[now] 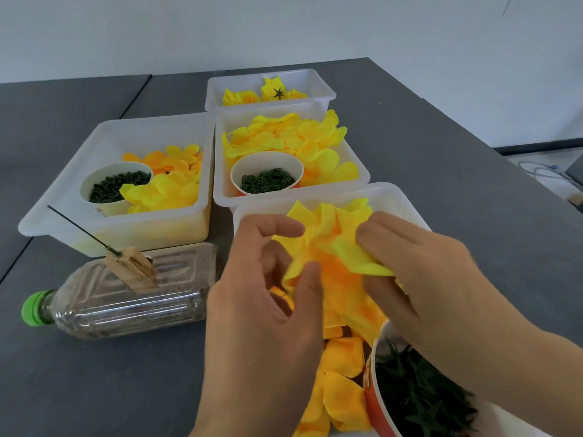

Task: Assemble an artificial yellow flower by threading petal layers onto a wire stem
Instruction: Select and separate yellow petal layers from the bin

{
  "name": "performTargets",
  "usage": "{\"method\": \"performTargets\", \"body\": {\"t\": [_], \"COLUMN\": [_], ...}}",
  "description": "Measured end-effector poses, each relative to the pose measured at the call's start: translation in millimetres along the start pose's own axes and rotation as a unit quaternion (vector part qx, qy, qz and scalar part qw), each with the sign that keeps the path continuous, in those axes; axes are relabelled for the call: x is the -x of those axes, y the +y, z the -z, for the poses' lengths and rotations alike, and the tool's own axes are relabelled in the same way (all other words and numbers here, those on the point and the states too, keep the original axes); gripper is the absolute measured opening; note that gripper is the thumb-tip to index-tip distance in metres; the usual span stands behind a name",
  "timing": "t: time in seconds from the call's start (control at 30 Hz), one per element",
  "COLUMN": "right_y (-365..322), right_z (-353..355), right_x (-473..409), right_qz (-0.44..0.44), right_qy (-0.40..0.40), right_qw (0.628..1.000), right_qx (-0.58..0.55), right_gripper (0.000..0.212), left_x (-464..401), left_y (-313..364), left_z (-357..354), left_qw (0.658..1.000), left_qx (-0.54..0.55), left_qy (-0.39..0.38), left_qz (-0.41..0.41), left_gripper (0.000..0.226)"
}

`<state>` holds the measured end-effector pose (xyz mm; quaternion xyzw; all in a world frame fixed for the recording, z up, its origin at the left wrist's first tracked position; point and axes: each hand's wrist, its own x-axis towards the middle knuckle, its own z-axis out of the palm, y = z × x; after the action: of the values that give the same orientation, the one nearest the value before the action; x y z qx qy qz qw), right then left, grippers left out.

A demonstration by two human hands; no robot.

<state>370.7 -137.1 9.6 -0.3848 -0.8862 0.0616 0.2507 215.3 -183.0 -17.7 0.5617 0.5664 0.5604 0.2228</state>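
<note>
Stem of thin dark wire (82,230), slanting up from a sand-filled clear plastic bottle (126,291) on the desk, lies at nine o'clock from the crumpled yellow fabric petal layer (334,257) pinched in both grips, left hand (265,298) nearer than right hand (419,272).

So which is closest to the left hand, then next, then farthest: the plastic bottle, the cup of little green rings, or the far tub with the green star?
From the left hand:
1. Plastic bottle, lying just to its left.
2. Cup of green rings, beyond it in the middle tub.
3. Far tub, at the back of the table.
</note>
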Motion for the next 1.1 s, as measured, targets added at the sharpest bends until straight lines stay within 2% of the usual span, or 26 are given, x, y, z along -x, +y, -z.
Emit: {"method": "performTargets", "body": {"t": [0.07,0.17,0.23,0.33,0.43,0.53,0.6,0.67,0.77,0.83,0.93,1.0,1.03,1.07,1.1], "right_y": [3.2,8.0,9.9,16.1,19.5,40.0,69.0,91.1,93.4,81.7,79.7,81.4,80.0,80.5,81.3], "right_z": [3.2,3.2,-0.1,-2.1,-4.4,-5.6,3.3,17.4,24.0,19.5,13.1,12.2,11.4,9.9,8.3], "right_x": [4.4,11.2,12.5,12.5,12.9,13.3,9.2,-0.6,-7.8,-14.1,-24.0,-30.9,-33.7,-35.0,-35.7], "right_qz": [-0.018,-0.065,-0.109,-0.153,-0.158,-0.212,-0.278,-0.294,-0.199,-0.159,-0.195,-0.250,-0.263,-0.247,-0.206], "right_qy": [0.044,0.097,0.129,0.153,0.159,0.183,0.197,0.187,0.127,0.039,-0.049,-0.049,-0.034,-0.009,0.034], "right_qw": [0.999,0.985,0.962,0.916,0.899,0.859,0.819,0.803,0.825,0.835,0.815,0.819,0.834,0.872,0.926], "right_qx": [-0.010,-0.124,-0.213,-0.339,-0.376,-0.428,-0.461,-0.483,-0.513,-0.526,-0.544,-0.514,-0.483,-0.421,-0.315], "right_gripper": [0.012,0.030,0.038,0.036,0.034,0.043,0.046,0.038,0.044,0.036,0.020,0.019,0.018,0.018,0.016], "left_x": [-1.6,-2.8,-4.2,-9.6,-10.7,-10.9,-12.2,-13.2,-14.4,-17.4,-19.2,-19.2,-19.3,-19.6,-19.9], "left_y": [-4.8,-6.4,-6.5,-11.0,-16.6,-28.9,-37.3,-41.1,-39.7,-38.8,-37.9,-36.7,-35.3,-33.9,-32.5], "left_z": [5.5,6.8,6.9,10.3,11.2,19.8,35.7,48.4,48.2,44.9,41.0,38.1,36.1,33.9,31.6], "left_qw": [0.999,1.000,0.999,0.980,0.974,0.981,0.982,0.981,0.985,0.982,0.977,0.976,0.976,0.976,0.976], "left_qx": [-0.010,0.000,0.037,0.156,0.175,0.152,0.135,0.136,0.132,0.146,0.164,0.167,0.167,0.169,0.170], "left_qy": [0.029,0.014,-0.001,-0.034,-0.041,-0.001,0.049,0.054,0.018,0.012,0.003,0.001,-0.001,-0.004,-0.005], "left_qz": [0.011,0.019,0.036,0.118,0.135,0.120,0.123,0.124,0.110,0.118,0.135,0.137,0.137,0.138,0.140], "left_gripper": [0.019,0.023,0.021,0.027,0.031,0.014,0.021,0.025,0.016,0.014,0.016,0.015,0.015,0.016,0.019]}}
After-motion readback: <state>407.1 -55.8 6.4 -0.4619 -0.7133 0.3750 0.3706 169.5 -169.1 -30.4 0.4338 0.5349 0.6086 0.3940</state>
